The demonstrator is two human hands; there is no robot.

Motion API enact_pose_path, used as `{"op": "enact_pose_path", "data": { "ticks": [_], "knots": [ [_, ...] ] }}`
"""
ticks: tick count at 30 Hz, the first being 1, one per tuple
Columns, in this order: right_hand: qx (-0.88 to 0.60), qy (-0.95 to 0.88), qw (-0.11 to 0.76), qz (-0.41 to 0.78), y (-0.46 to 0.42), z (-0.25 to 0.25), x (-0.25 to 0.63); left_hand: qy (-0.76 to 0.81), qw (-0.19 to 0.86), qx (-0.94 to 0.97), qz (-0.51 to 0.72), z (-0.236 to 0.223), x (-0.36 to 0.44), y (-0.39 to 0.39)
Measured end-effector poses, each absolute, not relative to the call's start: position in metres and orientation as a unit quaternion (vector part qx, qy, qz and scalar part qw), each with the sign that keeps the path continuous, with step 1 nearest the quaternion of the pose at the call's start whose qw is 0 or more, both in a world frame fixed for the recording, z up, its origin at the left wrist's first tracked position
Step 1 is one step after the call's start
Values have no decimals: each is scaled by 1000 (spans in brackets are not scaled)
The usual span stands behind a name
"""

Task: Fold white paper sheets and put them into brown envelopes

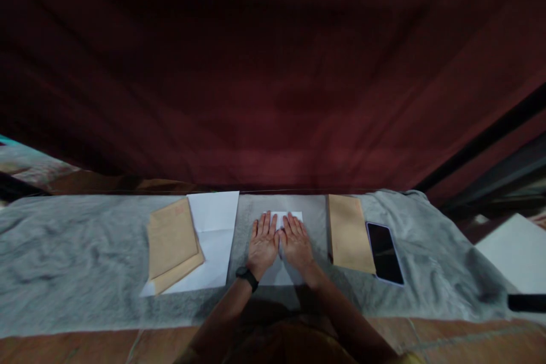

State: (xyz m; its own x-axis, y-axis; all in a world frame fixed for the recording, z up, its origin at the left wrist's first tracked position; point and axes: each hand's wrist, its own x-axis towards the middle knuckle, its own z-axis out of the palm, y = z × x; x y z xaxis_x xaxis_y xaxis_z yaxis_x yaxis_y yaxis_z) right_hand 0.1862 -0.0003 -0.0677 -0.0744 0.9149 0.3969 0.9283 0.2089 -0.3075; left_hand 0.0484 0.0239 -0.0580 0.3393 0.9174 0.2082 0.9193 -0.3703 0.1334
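Note:
A white sheet of paper [277, 276], narrow in outline, lies in front of me on the grey cloth. My left hand [262, 243] rests flat on its left half, fingers stretched forward, a dark watch on that wrist. Beside it, my right hand [297, 242] is also laid flat on the paper, the two thumbs close together. Both palms cover most of the sheet's middle, so whether it is folded there is hidden. Neither hand grips anything.
Brown envelopes [173, 236] lie fanned over creased white paper [217, 250] on the left. To the right are a stack of brown envelopes [350, 233] and a phone [384, 253]. A dark red curtain [273, 96] hangs behind the grey cloth [85, 261]. A white panel [518, 253] stands far right.

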Motion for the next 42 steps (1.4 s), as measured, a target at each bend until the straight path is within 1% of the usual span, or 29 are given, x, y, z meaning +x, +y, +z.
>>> {"op": "enact_pose_path", "data": {
  "ticks": [5,12,19,21,25,27,34,37,39,42],
  "knots": [
    [-645,-714,267,-56,-2,-78,203,-559,-3,-820,-125,-54,47,23],
    [-647,-730,215,-50,-16,-72,223,-538,-13,-835,-112,-50,29,16],
    [-677,-685,268,-42,-31,-67,221,-554,-28,-824,-117,-48,28,11],
    [-666,-699,259,-27,-42,-64,212,-554,-27,-824,-118,-47,29,11],
    [-597,-773,214,17,-68,-61,196,-553,-23,-824,-118,-49,29,10],
    [-600,-773,205,24,-77,-60,195,-553,-21,-824,-119,-50,30,9],
    [-634,-741,219,4,-89,-62,219,-570,-31,-812,-121,-47,26,8],
    [-646,-729,226,-10,-93,-61,221,-580,-20,-804,-128,-42,31,1],
    [-650,-725,226,-17,-94,-61,219,-545,-12,-827,-137,-40,39,-8],
    [-654,-724,218,-23,-94,-60,217,-440,-30,-887,-137,-42,53,-29]
  ]
}}
